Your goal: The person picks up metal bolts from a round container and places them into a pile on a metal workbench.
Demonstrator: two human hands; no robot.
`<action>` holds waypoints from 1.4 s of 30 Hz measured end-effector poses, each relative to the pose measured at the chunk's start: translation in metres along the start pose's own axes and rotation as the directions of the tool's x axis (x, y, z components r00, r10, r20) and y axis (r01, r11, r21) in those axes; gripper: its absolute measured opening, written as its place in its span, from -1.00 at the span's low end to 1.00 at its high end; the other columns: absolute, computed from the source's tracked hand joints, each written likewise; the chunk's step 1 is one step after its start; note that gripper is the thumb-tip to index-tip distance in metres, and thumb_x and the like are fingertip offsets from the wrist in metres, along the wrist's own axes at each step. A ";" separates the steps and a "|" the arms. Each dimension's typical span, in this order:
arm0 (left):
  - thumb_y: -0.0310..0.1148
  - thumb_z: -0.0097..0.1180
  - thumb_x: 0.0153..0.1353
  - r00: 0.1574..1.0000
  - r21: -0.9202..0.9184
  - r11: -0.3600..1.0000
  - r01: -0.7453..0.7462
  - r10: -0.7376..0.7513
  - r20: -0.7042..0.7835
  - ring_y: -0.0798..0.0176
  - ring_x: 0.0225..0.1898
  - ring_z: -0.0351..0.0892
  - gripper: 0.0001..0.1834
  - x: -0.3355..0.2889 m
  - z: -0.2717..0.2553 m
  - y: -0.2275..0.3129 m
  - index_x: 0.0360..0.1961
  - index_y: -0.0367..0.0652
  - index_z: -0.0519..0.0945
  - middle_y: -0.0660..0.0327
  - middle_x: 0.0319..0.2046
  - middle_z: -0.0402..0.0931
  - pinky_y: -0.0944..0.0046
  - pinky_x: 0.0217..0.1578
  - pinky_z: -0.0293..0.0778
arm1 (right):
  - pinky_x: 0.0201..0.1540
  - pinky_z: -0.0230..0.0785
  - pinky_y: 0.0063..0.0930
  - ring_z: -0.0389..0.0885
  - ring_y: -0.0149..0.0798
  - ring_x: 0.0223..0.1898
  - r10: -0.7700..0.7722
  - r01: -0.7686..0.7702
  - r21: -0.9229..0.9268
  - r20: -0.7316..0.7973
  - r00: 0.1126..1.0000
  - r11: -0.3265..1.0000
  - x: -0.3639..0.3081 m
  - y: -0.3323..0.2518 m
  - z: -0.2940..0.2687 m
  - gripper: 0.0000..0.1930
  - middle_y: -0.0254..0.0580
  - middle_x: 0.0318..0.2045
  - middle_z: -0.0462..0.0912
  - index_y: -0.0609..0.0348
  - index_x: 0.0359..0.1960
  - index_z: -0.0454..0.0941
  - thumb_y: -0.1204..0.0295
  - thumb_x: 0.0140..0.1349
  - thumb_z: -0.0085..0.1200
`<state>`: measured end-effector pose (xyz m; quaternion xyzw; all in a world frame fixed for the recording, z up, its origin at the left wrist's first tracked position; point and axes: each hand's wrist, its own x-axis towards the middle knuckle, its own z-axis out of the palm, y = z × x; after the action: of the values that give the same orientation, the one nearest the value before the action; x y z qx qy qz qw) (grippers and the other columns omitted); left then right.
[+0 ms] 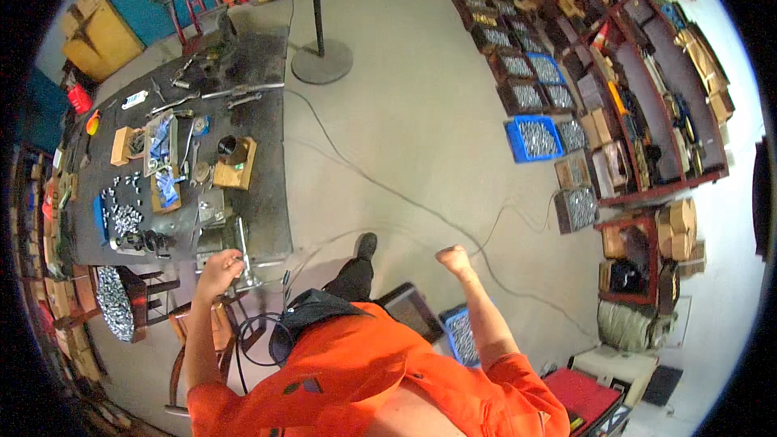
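My left hand is at the near edge of the dark workbench, its fingers curled together. Whatever lies inside them, if anything, is too small to make out. Right beside its fingertips stands a metal lever on a small bench device. Out to the right, my right hand hangs above the floor, closed in a fist with no object showing in it. A pile of small metal parts lies on the bench beyond my left hand, near a dark tool.
A stool heaped with metal parts stands left of a wooden chair. Cables cross the floor. A fan stand is ahead. Blue and dark bins of metal parts line the right, before a shelf.
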<state>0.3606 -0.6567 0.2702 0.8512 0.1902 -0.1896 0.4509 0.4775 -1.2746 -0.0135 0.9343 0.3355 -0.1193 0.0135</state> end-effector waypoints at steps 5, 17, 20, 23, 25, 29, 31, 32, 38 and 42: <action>-0.29 0.18 0.05 0.996 0.177 0.984 -0.003 0.019 -0.086 0.18 -0.44 0.57 -0.62 0.039 0.008 0.056 -0.14 -0.30 0.53 0.09 -0.51 0.55 0.24 -0.38 0.43 | -0.31 0.45 -0.46 0.59 -0.28 -0.42 0.410 -0.436 0.695 0.219 0.885 0.571 0.112 -0.015 -0.190 -0.74 -0.07 -0.46 0.62 0.12 -0.38 0.61 0.51 -0.19 -0.01; -0.15 0.10 0.09 0.906 0.515 0.765 -0.386 0.419 0.057 -0.11 -0.23 0.55 -0.59 0.235 0.060 0.254 -0.08 -0.16 0.52 -0.02 -0.33 0.57 -0.03 -0.22 0.46 | -0.58 0.37 -0.31 0.53 -0.22 -0.65 0.287 -0.572 0.493 0.538 0.792 0.655 0.082 0.197 -0.068 -0.90 -0.24 -0.63 0.55 0.16 -0.58 0.52 0.42 -0.03 0.04; -0.16 0.08 0.11 0.900 0.493 0.767 -0.411 0.428 0.083 -0.12 -0.23 0.55 -0.60 0.294 0.076 0.280 -0.07 -0.14 0.52 -0.03 -0.34 0.58 -0.03 -0.20 0.45 | -0.56 0.38 -0.32 0.55 -0.16 -0.60 0.368 -0.639 0.754 0.557 0.745 0.152 0.051 0.254 -0.026 -0.89 -0.17 -0.59 0.54 0.19 -0.47 0.53 0.42 0.06 0.02; -0.16 0.07 0.12 0.949 0.568 0.765 -0.305 0.296 0.110 -0.12 -0.24 0.55 -0.61 0.332 0.077 0.329 -0.06 -0.10 0.52 -0.04 -0.36 0.58 -0.04 -0.19 0.44 | -0.52 0.39 -0.31 0.57 -0.14 -0.51 0.271 -0.577 0.808 0.587 0.763 -0.124 0.094 0.291 -0.041 -0.81 -0.11 -0.47 0.57 0.22 -0.29 0.52 0.41 0.09 0.02; -0.16 0.07 0.12 0.934 0.484 0.812 -0.326 0.354 0.035 -0.12 -0.24 0.55 -0.62 0.373 0.090 0.335 -0.06 -0.09 0.52 -0.05 -0.36 0.58 -0.04 -0.19 0.44 | -0.51 0.39 -0.31 0.59 -0.13 -0.47 0.244 -0.589 0.759 0.649 0.720 -0.277 0.133 0.322 -0.059 -0.75 -0.08 -0.40 0.59 0.25 -0.19 0.52 0.41 0.11 0.02; -0.28 0.04 0.07 0.949 0.294 0.925 -0.241 0.289 -0.130 -0.12 -0.23 0.55 -0.67 0.485 0.133 0.333 -0.12 -0.12 0.55 -0.04 -0.33 0.58 -0.01 -0.17 0.45 | -0.52 0.39 -0.35 0.59 -0.17 -0.51 0.389 -0.689 0.646 0.757 0.525 -0.328 0.268 0.420 -0.086 -0.75 -0.05 -0.45 0.61 0.27 -0.23 0.57 0.40 0.11 0.02; -0.38 -0.01 0.02 0.968 0.297 0.950 -0.098 0.159 -0.191 -0.11 -0.22 0.55 -0.69 0.526 0.157 0.342 -0.16 -0.09 0.57 -0.02 -0.30 0.58 -0.01 -0.17 0.45 | -0.52 0.42 -0.36 0.60 -0.17 -0.52 0.368 -0.618 0.766 0.634 0.680 -0.179 0.342 0.459 -0.117 -0.72 0.02 -0.47 0.61 0.33 -0.19 0.55 0.40 0.11 0.01; -0.40 -0.02 0.01 0.998 0.251 0.968 -0.011 0.024 -0.050 -0.10 -0.23 0.55 -0.69 0.562 0.181 0.317 -0.18 -0.09 0.58 0.00 -0.29 0.58 -0.02 -0.18 0.45 | -0.50 0.45 -0.33 0.60 -0.14 -0.49 0.289 -0.590 0.805 0.580 0.762 -0.061 0.375 0.482 -0.134 -0.66 0.08 -0.46 0.60 0.40 -0.12 0.50 0.42 0.11 -0.01; -0.41 0.01 -0.05 0.989 0.193 0.980 -0.046 0.072 -0.131 -0.10 -0.25 0.55 -0.69 0.611 0.214 0.386 -0.22 -0.07 0.60 -0.02 -0.31 0.57 0.00 -0.18 0.47 | -0.52 0.45 -0.42 0.59 -0.27 -0.54 0.015 -0.097 0.959 0.096 0.995 0.268 0.593 0.610 -0.210 -0.71 -0.05 -0.54 0.62 0.38 -0.26 0.58 0.41 0.02 0.10; -0.41 0.04 -0.11 0.932 0.105 0.990 0.090 -0.047 -0.359 -0.09 -0.24 0.55 -0.69 0.657 0.188 0.417 -0.27 -0.07 0.62 -0.03 -0.33 0.57 0.02 -0.18 0.47 | -0.40 0.48 -0.50 0.59 -0.35 -0.48 -0.003 -0.234 0.937 0.243 0.970 0.260 0.755 0.575 -0.350 -0.73 -0.16 -0.51 0.62 0.33 -0.27 0.59 0.42 0.00 0.07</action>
<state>1.1003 -0.9315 0.1375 0.8898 0.2865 -0.0594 0.3502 1.4780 -1.2124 0.1196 0.7571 0.1222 -0.3872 -0.5118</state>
